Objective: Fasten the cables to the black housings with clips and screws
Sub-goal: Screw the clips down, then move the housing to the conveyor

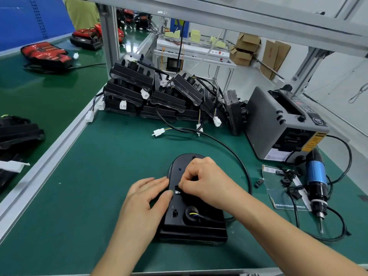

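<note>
Green bench mat (99,176) is the biggest thing here, with an aluminium rail (49,164) out at 9 o'clock and its near edge at 6. A grey box machine (278,120) sits at 2 o'clock, and a messy pile of housings (151,92) fills 12. The black housing (199,230) being worked on lies flat at about 6 o'clock, close to that near edge. My guess: rigid moulded plastic, light enough to skate on the mat, so pin it on a flat flank or hold it by the rim, not by the wires at the round opening. The electric screwdriver (316,176) lies at 3. The cable (246,172) leaves the housing's right side and loops through 3 up toward 12. It looks stiff and springy, so I'd take it right next to where the clip goes. Left hand (147,196) has its fingers nearly straight, pressing the housing's 9 o'clock edge and holding nothing. Right hand (207,180) is curled into a tight pinch over the middle of the housing, and I can't tell what's between the fingertips. Spare clips (288,176) lie on a paper sheet (278,196) at 4, tiny fingertip-only stuff. Room-wise, the most space is toward the rail at 9. The 3 side is crowded by the cable loop, the clips and the driver's cord.
</note>
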`<control>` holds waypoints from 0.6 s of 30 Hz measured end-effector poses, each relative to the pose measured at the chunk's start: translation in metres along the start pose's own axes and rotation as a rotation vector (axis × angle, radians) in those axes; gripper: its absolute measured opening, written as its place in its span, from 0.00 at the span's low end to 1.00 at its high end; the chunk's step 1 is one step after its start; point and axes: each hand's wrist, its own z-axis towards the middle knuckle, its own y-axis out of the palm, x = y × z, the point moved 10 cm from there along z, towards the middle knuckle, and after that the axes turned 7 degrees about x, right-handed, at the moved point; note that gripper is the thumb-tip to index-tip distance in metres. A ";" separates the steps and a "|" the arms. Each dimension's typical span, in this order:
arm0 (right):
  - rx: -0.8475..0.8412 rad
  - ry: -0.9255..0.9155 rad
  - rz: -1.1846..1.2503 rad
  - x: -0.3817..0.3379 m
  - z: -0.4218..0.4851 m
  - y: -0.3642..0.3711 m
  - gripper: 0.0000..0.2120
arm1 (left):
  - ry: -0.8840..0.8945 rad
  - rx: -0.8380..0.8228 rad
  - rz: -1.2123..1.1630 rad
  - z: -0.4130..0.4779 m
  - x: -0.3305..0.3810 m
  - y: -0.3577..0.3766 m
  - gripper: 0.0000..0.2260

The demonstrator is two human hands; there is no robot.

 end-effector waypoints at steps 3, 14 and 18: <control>0.009 -0.009 -0.015 -0.001 -0.001 0.000 0.07 | -0.004 0.006 -0.010 -0.001 0.002 -0.001 0.12; 0.033 -0.024 -0.044 -0.001 -0.003 0.001 0.07 | 0.453 0.110 0.330 -0.022 0.053 -0.005 0.17; 0.024 -0.029 -0.083 -0.003 -0.002 0.002 0.09 | 0.557 0.074 0.459 -0.024 0.059 0.000 0.20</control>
